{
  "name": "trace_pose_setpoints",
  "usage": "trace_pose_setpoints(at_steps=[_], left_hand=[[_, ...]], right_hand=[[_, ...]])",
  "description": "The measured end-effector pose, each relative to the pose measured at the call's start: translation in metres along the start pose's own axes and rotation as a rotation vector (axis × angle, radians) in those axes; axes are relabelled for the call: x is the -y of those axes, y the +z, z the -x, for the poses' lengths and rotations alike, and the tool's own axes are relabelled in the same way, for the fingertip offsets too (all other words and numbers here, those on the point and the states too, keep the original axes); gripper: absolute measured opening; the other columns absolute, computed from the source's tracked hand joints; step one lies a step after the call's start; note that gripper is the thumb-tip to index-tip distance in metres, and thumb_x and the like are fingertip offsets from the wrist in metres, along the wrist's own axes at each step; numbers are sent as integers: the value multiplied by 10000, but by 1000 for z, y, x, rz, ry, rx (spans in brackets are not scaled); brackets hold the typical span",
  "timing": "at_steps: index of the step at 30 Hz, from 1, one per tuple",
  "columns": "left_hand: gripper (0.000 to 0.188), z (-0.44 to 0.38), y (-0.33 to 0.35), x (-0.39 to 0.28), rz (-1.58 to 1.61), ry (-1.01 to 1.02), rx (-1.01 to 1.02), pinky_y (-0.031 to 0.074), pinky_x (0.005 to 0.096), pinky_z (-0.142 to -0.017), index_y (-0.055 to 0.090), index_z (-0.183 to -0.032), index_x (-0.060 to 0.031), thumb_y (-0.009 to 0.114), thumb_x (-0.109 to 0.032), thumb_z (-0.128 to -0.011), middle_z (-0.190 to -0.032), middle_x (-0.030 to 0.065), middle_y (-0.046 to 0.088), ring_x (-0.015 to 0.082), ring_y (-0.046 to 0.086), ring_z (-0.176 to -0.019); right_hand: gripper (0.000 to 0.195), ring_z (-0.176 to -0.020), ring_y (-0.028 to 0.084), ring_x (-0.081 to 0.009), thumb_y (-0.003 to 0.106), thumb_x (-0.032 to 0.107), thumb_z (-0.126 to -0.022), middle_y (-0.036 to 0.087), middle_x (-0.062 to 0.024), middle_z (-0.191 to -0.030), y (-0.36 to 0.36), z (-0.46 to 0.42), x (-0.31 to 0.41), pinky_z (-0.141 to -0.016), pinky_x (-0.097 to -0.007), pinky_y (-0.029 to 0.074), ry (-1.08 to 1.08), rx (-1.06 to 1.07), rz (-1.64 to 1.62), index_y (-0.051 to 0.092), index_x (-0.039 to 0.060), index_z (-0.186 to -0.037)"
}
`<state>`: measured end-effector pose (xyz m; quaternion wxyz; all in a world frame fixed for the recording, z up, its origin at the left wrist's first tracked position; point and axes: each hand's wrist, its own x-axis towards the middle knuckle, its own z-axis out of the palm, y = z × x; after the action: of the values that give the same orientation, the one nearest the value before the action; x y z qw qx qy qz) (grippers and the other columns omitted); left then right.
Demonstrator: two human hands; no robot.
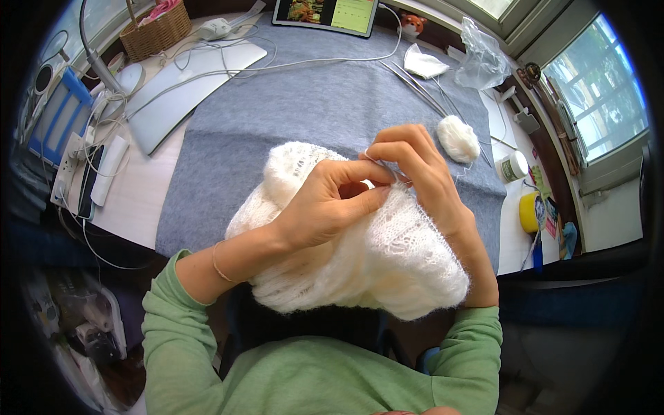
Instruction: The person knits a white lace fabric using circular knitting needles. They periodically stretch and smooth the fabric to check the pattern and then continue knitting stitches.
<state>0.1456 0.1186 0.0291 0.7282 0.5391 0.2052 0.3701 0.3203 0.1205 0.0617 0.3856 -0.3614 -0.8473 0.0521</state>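
White openwork knitting (415, 259) of fuzzy yarn hangs from my two hands, over the table edge and above my lap. My left hand (332, 202) pinches its upper edge between thumb and fingers. Close against it on the right, my right hand (420, 166) holds the same edge, with a strand of yarn at the raised index finger. Any needle between the fingers is mostly hidden. Beyond my right hand a ball of white yarn (458, 139) lies on the grey felt cloth (233, 155), and several thin metal knitting needles (415, 85) lie behind it.
A tablet (324, 15) stands at the back, its white cable (311, 60) crossing the cloth. A closed silver laptop (181, 93), power strip (66, 168) and wicker basket (155, 31) are at left. At right are a plastic bag (480, 57), a white jar (513, 167) and yellow tape (530, 211).
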Motion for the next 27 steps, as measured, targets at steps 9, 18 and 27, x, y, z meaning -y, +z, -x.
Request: trace_pose_setpoints(at_steps=[9, 18, 27], left_hand=[[188, -5, -7, -7, 176, 23, -57, 492, 240, -762, 637, -994, -7, 597, -130, -857, -927, 62, 649, 93, 597, -839], [140, -5, -9, -3, 228, 55, -121, 496, 218, -728, 640, -940, -26, 647, -124, -840, -880, 44, 647, 75, 597, -787], [173, -3, -4, -12, 133, 62, -70, 507, 236, -759, 636, -1015, -2, 601, -91, -870, -924, 62, 658, 99, 613, -840]], right_hand=[[386, -667, 405, -132, 714, 383, -475, 477, 29, -696, -25, 15, 1, -690, -309, 252, -180, -238, 232, 723, 130, -767], [369, -686, 422, -136, 701, 357, -498, 487, 25, -705, -21, 14, 4, -708, -315, 259, -231, -239, 358, 701, 117, -779], [277, -653, 441, -144, 710, 345, -568, 496, 2, -689, -17, 17, -4, -707, -323, 291, -209, -369, 296, 620, 120, -702]])
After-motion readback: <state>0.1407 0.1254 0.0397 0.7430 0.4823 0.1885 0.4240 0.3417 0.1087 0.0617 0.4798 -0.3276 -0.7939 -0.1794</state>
